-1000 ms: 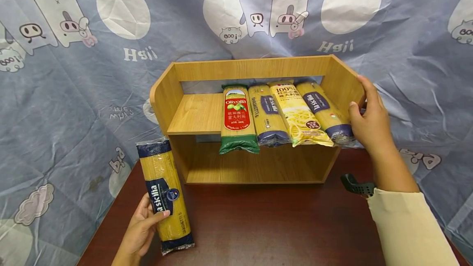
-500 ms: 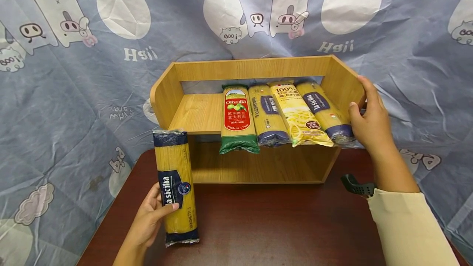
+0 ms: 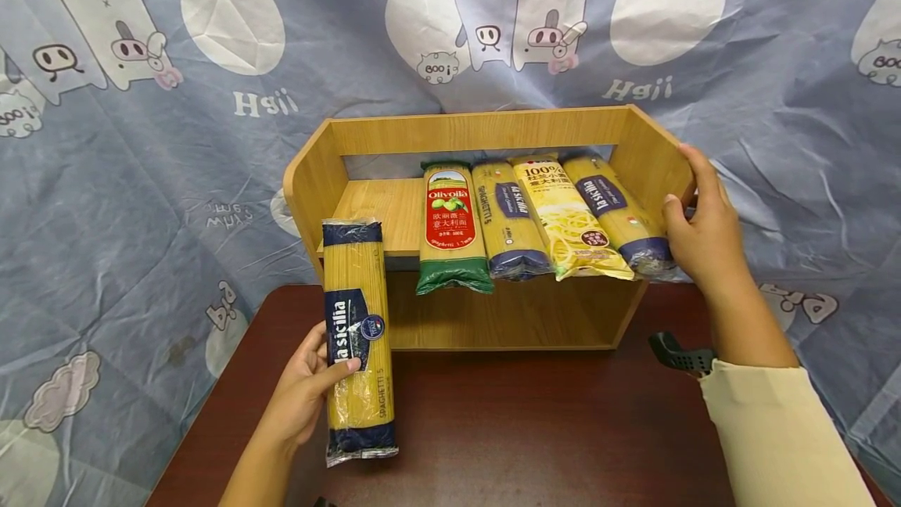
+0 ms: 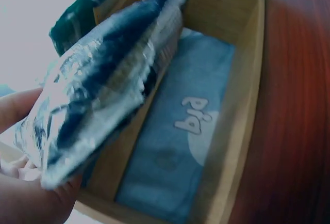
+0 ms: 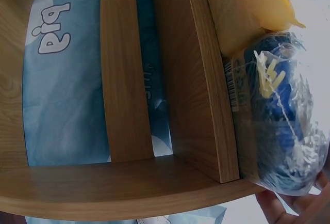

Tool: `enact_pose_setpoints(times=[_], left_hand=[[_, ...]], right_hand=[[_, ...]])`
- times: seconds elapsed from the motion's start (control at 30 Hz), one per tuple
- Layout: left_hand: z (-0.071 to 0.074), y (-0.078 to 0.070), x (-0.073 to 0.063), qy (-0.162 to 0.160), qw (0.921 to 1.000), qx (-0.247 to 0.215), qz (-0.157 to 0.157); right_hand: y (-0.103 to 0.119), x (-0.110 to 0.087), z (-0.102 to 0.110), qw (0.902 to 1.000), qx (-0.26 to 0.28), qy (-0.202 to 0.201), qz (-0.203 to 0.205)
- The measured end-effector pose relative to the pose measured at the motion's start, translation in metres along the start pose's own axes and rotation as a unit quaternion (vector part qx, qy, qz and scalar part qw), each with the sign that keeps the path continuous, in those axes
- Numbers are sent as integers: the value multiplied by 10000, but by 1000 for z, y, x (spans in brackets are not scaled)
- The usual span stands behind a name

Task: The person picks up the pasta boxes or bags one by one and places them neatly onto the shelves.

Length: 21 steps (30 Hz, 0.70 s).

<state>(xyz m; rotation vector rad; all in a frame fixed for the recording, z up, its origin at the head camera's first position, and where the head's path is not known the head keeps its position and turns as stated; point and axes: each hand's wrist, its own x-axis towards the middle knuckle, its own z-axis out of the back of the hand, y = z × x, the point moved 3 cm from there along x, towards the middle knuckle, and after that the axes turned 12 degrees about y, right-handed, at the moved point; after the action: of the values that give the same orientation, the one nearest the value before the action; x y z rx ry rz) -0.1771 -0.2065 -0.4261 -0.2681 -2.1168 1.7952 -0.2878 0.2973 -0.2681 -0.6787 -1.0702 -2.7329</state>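
Note:
My left hand (image 3: 304, 388) grips a yellow and navy pack of spaghetti (image 3: 359, 272), thumb across its front. The pack stands nearly upright before the left end of the wooden shelf (image 3: 486, 131), its top overlapping the upper board. In the left wrist view the crinkled end of the spaghetti pack (image 4: 98, 84) is close up. My right hand (image 3: 707, 233) holds the shelf's right side panel, thumb inside, fingers over the outer edge. In the right wrist view its fingers (image 5: 276, 208) show at the lower right, beside a wrapped pack (image 5: 281, 115).
On the upper board lie a green-ended Olivoila pack (image 3: 454, 229), a navy-banded pack (image 3: 512, 221), a cream and yellow pack (image 3: 568, 217) and another navy-banded pack (image 3: 619, 213). Bare board (image 3: 387, 206) shows at the left. A dark red table (image 3: 507, 421) lies in front, a printed cloth (image 3: 141, 241) behind.
My left hand has moved right and up with the spaghetti pack, which has turned more upright and now overlaps the shelf's left front. My right hand stays at the side panel.

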Motion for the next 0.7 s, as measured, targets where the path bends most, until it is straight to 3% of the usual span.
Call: enact_pose_setpoints(times=[0.43, 0.7], left_hand=[[-11, -16, 17, -8, 9997, -225, 38], [-15, -29, 28, 183, 9989, -419, -111]], right_hand=[[0, 1, -1, 10000, -22, 42, 41], [-2, 0, 0, 9999, -18, -56, 89]])
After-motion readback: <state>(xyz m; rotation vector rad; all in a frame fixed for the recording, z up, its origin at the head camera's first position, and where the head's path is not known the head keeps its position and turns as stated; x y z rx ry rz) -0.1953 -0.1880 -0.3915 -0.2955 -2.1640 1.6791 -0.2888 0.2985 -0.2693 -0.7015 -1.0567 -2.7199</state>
